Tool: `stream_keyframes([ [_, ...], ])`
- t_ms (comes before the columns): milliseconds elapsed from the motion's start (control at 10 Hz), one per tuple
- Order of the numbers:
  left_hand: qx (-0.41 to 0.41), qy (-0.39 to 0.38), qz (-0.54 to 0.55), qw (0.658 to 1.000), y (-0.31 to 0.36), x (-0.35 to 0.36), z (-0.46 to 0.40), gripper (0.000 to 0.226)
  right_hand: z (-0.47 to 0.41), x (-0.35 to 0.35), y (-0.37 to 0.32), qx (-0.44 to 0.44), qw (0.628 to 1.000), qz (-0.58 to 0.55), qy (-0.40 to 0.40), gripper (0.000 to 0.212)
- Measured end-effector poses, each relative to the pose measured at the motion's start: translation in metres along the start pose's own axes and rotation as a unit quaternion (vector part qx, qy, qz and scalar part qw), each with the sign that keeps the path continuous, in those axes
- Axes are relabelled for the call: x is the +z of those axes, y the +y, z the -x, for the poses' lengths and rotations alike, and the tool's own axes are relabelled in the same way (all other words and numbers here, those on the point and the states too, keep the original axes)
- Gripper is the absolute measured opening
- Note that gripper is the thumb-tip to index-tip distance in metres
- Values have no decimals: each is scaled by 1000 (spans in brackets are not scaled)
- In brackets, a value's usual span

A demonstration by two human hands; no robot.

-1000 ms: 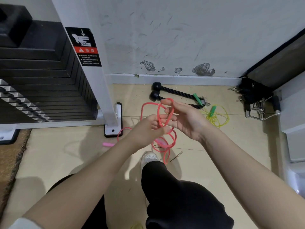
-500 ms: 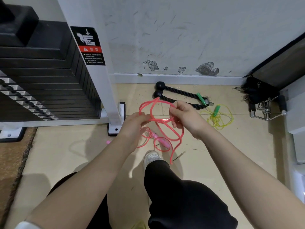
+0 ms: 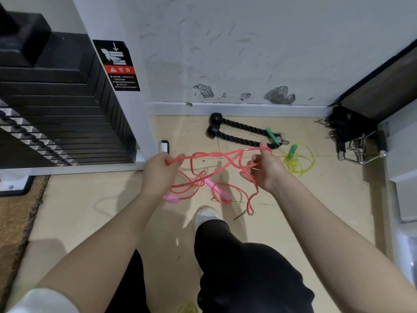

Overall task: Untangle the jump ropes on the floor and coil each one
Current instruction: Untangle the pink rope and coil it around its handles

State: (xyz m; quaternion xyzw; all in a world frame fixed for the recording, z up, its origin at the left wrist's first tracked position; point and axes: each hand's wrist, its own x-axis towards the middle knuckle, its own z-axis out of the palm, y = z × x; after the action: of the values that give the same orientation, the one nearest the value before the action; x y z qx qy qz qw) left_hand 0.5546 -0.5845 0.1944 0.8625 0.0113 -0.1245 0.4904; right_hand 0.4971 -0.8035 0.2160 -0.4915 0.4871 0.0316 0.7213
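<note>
Both hands, left and right, pinch the pink rope taut (loops dangling) near the yellow rope.

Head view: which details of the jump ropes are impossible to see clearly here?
- Pink rope: the strands cross below the left hand and right hand; any knot is too small to tell.
- Yellow rope: partly behind the right hand.
- Yellow strands: cut off by the bottom edge.

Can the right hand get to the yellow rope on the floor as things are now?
Probably not yet: the right hand is pinching the pink rope, though the floor towards the yellow rope looks clear.
</note>
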Motion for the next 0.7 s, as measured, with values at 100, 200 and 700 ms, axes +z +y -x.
stream_keyframes([
  [100, -248, -38, 453, 855, 12, 4, 1, 49, -1, 9, -4, 17, 993, -108, -44, 63],
  [200, -280, -108, 622, 723, 14, -1, -2, 54, 1, 7, -13, 25, 973, -207, -95, 58],
  [700, -20, 58, -180, 982, -77, -25, -18, 8, 3, -20, -33, 9, 987, -126, -97, 36],
])
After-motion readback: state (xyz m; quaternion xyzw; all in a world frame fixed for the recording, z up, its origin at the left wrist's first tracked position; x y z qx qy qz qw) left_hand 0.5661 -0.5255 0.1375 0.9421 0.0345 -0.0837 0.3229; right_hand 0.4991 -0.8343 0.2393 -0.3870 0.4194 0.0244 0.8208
